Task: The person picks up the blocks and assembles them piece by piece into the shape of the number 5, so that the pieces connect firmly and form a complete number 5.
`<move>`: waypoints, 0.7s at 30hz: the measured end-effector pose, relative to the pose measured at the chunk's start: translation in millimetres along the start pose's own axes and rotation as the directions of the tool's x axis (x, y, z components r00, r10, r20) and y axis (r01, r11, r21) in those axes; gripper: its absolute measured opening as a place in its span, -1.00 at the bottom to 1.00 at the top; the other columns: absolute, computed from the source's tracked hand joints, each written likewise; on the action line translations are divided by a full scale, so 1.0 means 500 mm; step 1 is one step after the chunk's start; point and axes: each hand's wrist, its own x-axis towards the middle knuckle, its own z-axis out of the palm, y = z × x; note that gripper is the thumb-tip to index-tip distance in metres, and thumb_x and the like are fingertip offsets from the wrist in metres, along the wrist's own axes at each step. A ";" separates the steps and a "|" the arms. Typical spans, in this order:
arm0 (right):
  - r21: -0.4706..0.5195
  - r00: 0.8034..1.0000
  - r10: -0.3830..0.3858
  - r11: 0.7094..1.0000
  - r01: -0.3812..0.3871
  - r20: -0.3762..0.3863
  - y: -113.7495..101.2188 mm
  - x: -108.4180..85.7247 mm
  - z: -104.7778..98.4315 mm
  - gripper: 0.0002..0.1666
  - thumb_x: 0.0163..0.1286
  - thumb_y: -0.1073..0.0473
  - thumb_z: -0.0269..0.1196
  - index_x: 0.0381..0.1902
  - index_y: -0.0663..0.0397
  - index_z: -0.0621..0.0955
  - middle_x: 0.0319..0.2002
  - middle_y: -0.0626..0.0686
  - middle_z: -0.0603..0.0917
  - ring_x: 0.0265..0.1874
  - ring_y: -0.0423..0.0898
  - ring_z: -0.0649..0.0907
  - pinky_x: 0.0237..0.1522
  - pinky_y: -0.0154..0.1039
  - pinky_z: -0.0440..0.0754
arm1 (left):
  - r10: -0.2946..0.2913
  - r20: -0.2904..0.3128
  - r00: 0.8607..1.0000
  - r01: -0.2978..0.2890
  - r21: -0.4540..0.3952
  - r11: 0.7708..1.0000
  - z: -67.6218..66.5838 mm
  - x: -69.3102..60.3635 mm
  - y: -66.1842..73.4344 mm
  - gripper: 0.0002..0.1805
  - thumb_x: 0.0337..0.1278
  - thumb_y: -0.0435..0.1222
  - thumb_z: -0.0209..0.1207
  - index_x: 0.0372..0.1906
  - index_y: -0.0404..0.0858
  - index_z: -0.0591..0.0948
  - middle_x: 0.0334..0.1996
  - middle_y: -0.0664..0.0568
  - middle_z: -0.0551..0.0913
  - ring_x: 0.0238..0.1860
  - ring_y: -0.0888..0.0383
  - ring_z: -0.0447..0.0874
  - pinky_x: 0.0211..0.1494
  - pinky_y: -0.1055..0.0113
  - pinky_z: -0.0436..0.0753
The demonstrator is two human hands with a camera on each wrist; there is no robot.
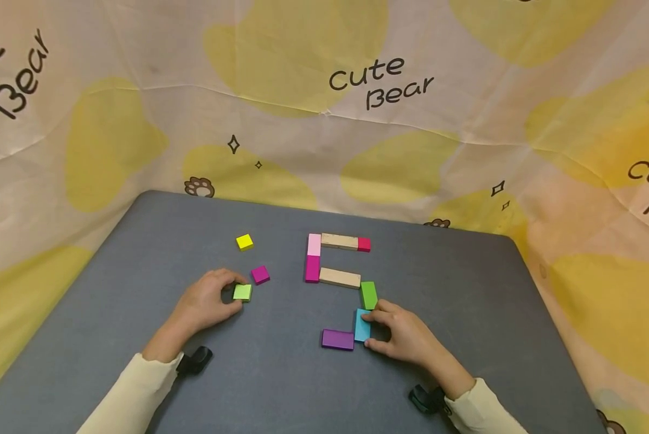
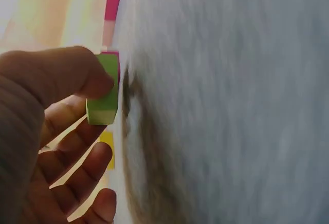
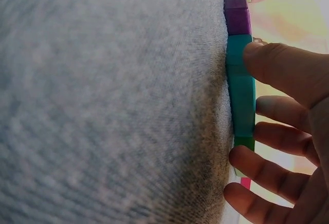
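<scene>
My left hand [image 1: 207, 303] pinches a light green block [image 1: 242, 293] between thumb and index finger; the left wrist view shows the thumb across the block [image 2: 104, 93] and the other fingers loosely bent. A magenta block [image 1: 260, 275] lies just beyond it, with a yellow block [image 1: 244, 242] farther back. On the right, my right hand [image 1: 402, 333] holds a blue block [image 1: 361, 326] lying flat, thumb at its near end and index finger toward its far end. This block meets a purple block [image 1: 337, 339] on its left and a green block [image 1: 369, 295] at its far end.
Behind the green block, two plain wooden blocks [image 1: 340, 278], a magenta block [image 1: 312, 269], a pink block [image 1: 314, 244] and a red block [image 1: 364, 244] form a bracket-shaped line. Everything lies on a grey table [image 1: 281, 386]. A patterned cloth [image 1: 281, 129] hangs behind it.
</scene>
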 end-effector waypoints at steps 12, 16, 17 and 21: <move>-0.010 0.999 -0.020 1.000 0.020 -0.025 -0.002 -0.004 0.002 -0.51 0.04 -0.06 0.47 -0.05 -0.04 0.69 -0.27 -0.18 0.51 -0.41 -0.30 0.41 -0.40 -0.46 0.36 | 0.055 0.086 0.995 -0.046 -0.101 0.994 0.037 0.000 0.083 -0.67 -0.19 -0.26 0.41 -0.18 -0.07 0.66 -0.25 0.17 0.62 -0.23 0.24 0.51 -0.11 0.26 0.56; -0.005 1.000 -0.010 1.000 0.010 -0.021 -0.002 -0.002 0.002 -0.51 0.06 -0.06 0.46 -0.05 -0.05 0.69 -0.29 -0.19 0.49 -0.43 -0.30 0.40 -0.41 -0.46 0.35 | 0.079 0.108 0.991 -0.066 -0.119 0.991 0.047 0.003 0.103 -0.69 -0.19 -0.26 0.41 -0.20 -0.05 0.67 -0.28 0.21 0.61 -0.26 0.25 0.50 -0.14 0.30 0.55; -0.003 1.000 -0.010 1.000 0.009 -0.024 -0.002 -0.002 0.002 -0.51 0.05 -0.06 0.46 -0.05 -0.05 0.69 -0.29 -0.19 0.49 -0.43 -0.30 0.40 -0.41 -0.46 0.34 | 0.086 0.114 0.990 -0.072 -0.124 0.990 0.051 0.004 0.107 -0.69 -0.19 -0.26 0.41 -0.20 -0.04 0.67 -0.29 0.22 0.61 -0.26 0.26 0.50 -0.15 0.32 0.55; 0.002 0.999 -0.025 1.000 0.025 -0.037 0.000 -0.002 0.003 -0.52 0.06 -0.03 0.47 -0.05 -0.02 0.69 -0.29 -0.18 0.49 -0.43 -0.31 0.39 -0.42 -0.46 0.33 | 0.115 0.144 0.983 -0.096 -0.133 0.986 0.066 0.006 0.125 -0.69 -0.20 -0.24 0.40 -0.21 -0.01 0.67 -0.31 0.28 0.60 -0.28 0.30 0.49 -0.18 0.39 0.54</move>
